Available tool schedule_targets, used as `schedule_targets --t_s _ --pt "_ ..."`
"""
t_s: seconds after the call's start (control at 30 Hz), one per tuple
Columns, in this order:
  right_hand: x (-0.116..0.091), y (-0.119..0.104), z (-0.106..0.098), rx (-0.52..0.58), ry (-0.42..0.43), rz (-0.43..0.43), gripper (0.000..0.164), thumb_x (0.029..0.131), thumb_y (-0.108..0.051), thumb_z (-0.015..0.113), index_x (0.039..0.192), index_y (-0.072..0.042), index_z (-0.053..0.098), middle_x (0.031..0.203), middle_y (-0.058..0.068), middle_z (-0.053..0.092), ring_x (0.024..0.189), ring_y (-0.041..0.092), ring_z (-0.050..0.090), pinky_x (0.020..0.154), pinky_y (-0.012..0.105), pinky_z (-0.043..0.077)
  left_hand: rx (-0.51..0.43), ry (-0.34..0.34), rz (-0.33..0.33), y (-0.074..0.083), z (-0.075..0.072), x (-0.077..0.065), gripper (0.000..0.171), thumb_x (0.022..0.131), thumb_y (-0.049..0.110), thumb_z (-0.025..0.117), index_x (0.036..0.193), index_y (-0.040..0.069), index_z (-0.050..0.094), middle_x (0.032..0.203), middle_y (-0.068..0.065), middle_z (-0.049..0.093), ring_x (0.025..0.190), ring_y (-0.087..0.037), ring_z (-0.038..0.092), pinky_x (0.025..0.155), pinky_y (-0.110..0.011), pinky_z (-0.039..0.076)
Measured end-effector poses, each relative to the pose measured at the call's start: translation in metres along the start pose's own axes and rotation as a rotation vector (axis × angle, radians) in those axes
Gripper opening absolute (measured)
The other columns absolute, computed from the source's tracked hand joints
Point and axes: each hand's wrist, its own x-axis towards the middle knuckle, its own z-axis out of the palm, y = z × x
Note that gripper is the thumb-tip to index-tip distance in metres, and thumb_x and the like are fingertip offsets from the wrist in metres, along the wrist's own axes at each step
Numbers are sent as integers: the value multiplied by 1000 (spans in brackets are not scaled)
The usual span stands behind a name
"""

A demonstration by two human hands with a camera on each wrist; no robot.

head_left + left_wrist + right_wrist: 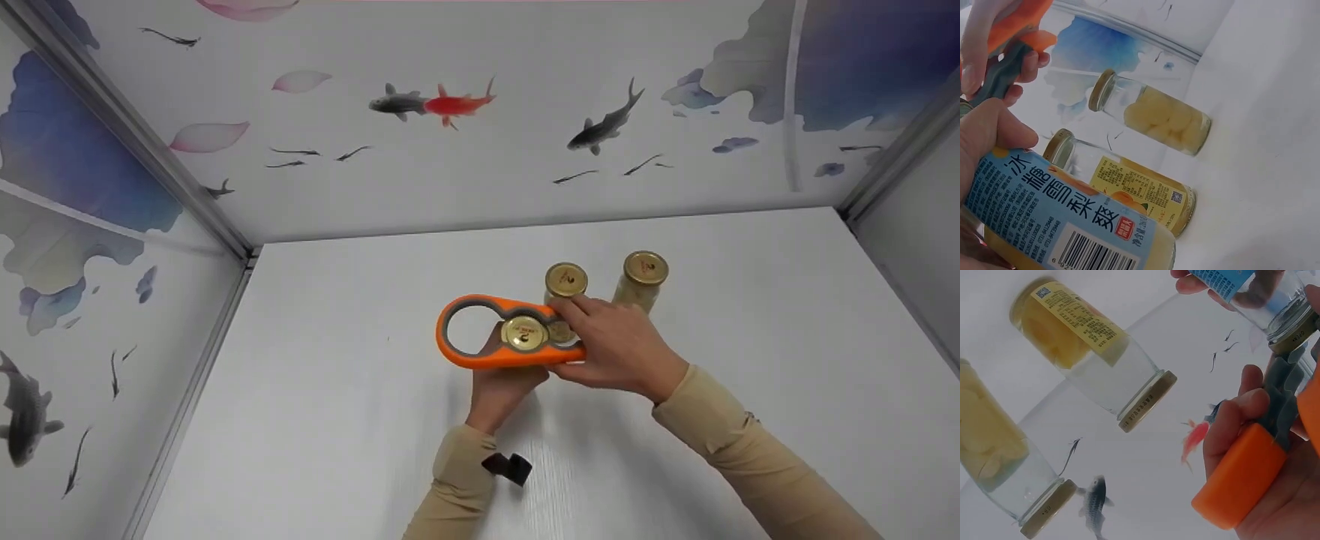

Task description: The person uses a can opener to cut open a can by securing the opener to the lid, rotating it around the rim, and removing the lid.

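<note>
- The right grip (628,343) is closed round the handles of the opener (555,355), with bent fingers about its orange arms; nothing else is held by it.
- The left grip (502,386) is wrapped round the jar (1069,208), with the thumb laid near its shoulder; no gap is left for the glass to slip through, as far as can be seen.
- In the head view, the jar is held over the middle of the bench (337,375), at nine o'clock from the right grip; whether its base touches the surface cannot be told.
- The lid (524,334) is framed by the smaller hole of the opener, whose large ring points to nine o'clock and whose handles point to three.
- The step in hand is judged to be the fitting of the opener to the lid; for the next move, a firm squeeze and a twist seem called for, with the jar kept from turning.
- The jar is seen as clear glass with a gold lid, apparently in place, and a blue label (1044,194) with dark characters and a barcode.
- From the lid, the yellow-label jar (1072,343) is found at one o'clock and the far jar (1165,121), filled with pale chunks, at two; both are capped.
</note>
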Motion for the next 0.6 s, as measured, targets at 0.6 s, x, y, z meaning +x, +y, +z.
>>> schedule_targets --t_s 0.6 --pt "9 -6 3 -210 -46 -2 40 72 -14 79 100 -3 53 77 8 55 57 25 57 45 37 47 438 128 12 0 10 7 63 71 -1 72 130 8 51 120 3 60 104 -14 55 87 -32 50"
